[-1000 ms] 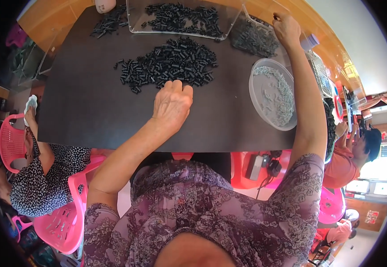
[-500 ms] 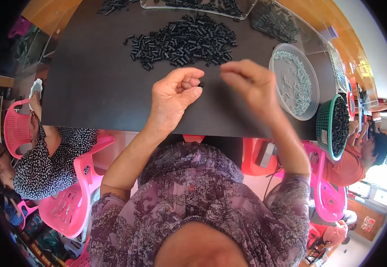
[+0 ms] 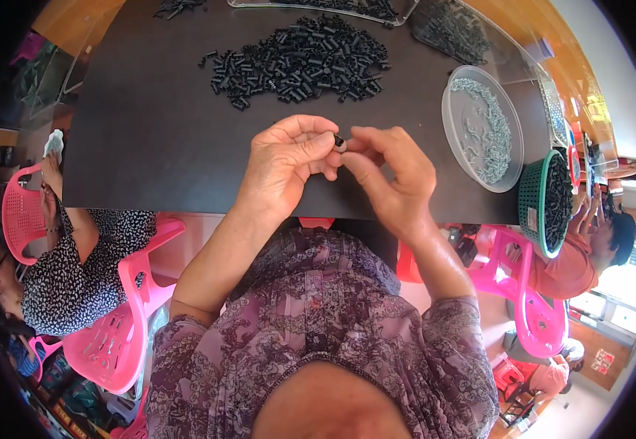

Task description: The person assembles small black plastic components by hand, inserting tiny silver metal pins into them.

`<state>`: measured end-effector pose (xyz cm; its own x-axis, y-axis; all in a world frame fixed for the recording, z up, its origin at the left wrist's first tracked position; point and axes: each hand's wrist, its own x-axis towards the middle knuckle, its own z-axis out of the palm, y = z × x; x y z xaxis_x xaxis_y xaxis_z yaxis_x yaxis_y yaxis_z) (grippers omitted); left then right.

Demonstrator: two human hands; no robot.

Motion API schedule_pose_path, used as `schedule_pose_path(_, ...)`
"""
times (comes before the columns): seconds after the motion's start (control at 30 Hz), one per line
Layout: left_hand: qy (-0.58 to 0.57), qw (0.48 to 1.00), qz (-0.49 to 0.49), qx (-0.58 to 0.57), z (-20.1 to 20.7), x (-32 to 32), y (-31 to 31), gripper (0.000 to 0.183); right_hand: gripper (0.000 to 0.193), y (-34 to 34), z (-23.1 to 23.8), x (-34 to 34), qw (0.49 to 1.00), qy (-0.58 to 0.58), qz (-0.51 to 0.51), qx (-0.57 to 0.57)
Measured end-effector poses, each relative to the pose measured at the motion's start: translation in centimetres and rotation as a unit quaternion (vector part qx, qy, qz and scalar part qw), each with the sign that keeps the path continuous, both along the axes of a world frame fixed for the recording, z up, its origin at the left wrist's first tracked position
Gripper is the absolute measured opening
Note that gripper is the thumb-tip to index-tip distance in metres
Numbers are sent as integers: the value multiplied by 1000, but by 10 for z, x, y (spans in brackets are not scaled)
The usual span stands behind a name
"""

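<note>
My left hand (image 3: 283,162) is closed, pinching a small black cylindrical part (image 3: 339,141) between thumb and fingers above the dark table. Against that part's right end, my right hand (image 3: 394,170) holds thumb and forefinger close together. Whatever those right fingertips grip is too small to make out. Beyond my hands lies a heap of black cylindrical parts (image 3: 299,62). To the right stands a round clear dish (image 3: 446,121) with many small silvery pieces (image 3: 499,143) in it.
A green basket (image 3: 528,201) of black parts stands at the table's right edge. Clear trays (image 3: 405,16) of dark pieces sit at the far side. Pink chairs (image 3: 113,340) flank me; one person sits to the left, others to the right.
My right hand has come left and down from beside the dish to meet the black part in my left hand. The left hand has stayed nearly in place, its fingers turned slightly.
</note>
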<state>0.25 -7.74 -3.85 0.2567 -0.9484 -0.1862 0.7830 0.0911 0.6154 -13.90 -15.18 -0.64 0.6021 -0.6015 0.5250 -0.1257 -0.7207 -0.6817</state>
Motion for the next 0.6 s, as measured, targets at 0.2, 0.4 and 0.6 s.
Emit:
schedule_pose_path(0.2,-32,999,-7,17,1,-5,0,12,14,-6,-2,3,996,2,13,-91)
schedule_pose_path(0.4,-187,982,6,18,2,-2,6,12,10,-9,-4,1,996,-12,38,-82)
schedule_pose_path(0.6,-246,967,-65,-12,-1,2,5,15,8,-11,-2,-7,998,3,66,-21)
